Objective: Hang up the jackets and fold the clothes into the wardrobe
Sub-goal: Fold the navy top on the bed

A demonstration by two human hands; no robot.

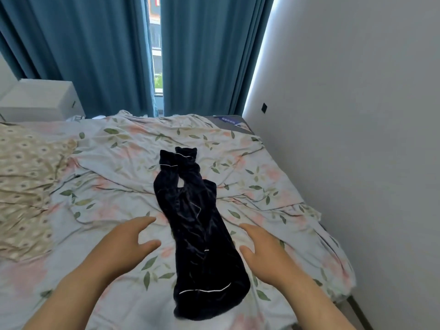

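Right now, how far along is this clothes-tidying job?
Early. Done: the dark garment lies on the floral bedsheet, narrowed into a long strip, seemingly folded lengthwise. In hand: the left hand and right hand are open either side of it, gripping nothing. Left: folding it shorter and putting it away; where it goes is out of view.

Soft daylight through the curtain gap; wide-angle bending at edges, slight blur

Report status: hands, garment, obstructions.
Both open: left hand and right hand flank the dark garment. It lies lengthwise on floral bedsheet, ungripped. Nothing lying on it.
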